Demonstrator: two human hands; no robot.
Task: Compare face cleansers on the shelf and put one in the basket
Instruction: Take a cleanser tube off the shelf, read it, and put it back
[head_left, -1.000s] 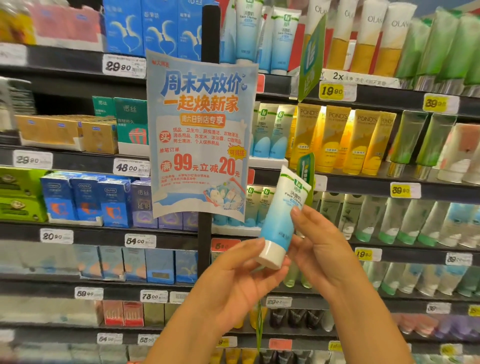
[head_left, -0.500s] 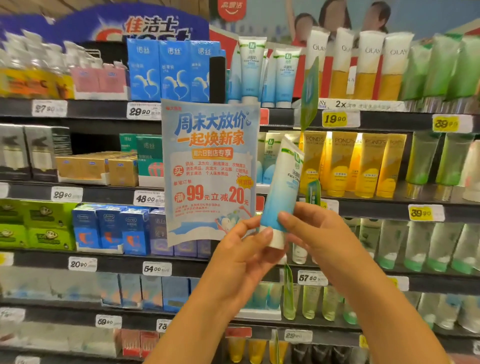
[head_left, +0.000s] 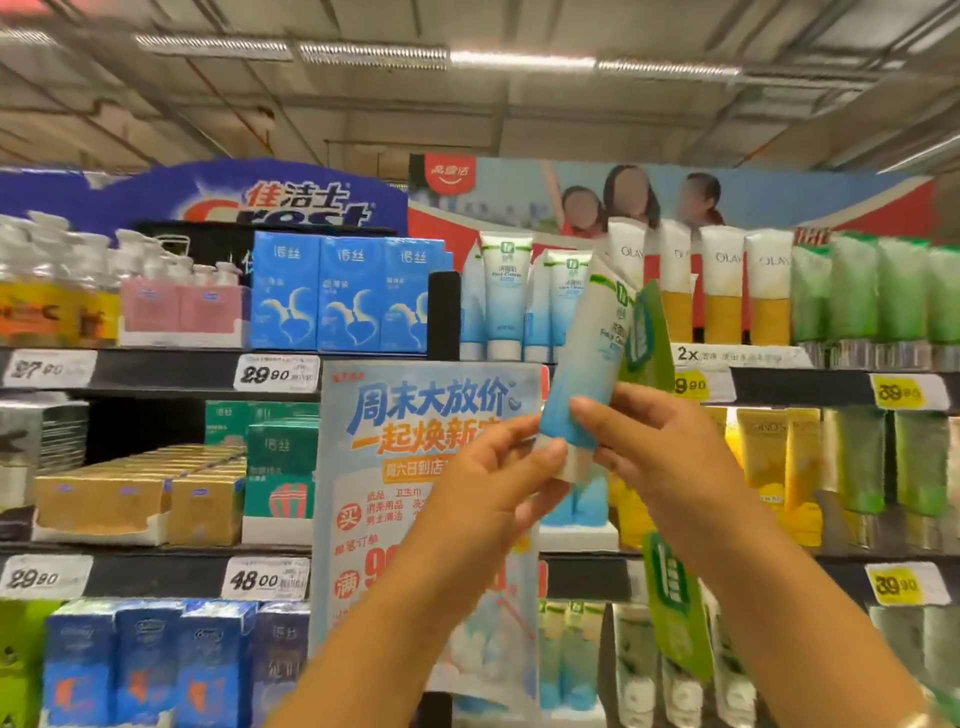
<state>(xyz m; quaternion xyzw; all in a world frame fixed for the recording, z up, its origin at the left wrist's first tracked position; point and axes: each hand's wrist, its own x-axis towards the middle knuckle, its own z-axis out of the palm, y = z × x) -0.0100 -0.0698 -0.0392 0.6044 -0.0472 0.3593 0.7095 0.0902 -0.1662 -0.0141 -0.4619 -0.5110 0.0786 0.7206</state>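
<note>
Both hands' fingers pinch the cleanser tube (head_left: 587, 358) at its cap end: left hand (head_left: 493, 488), right hand (head_left: 670, 457)

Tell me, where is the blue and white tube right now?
In the head view, the blue and white plastic cleanser tube is just right of centre, held cap-down between the left hand and right hand, in front of the shelf's blue paper sale poster.

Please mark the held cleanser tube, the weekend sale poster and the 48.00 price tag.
White-and-blue face cleanser tube (head_left: 589, 358), head view, on the tube's pale middle body.
Light blue paper sale poster (head_left: 415, 410), head view, on the large blue headline characters.
White 48.00 price tag (head_left: 265, 578), head view, on its printed digits.
</note>
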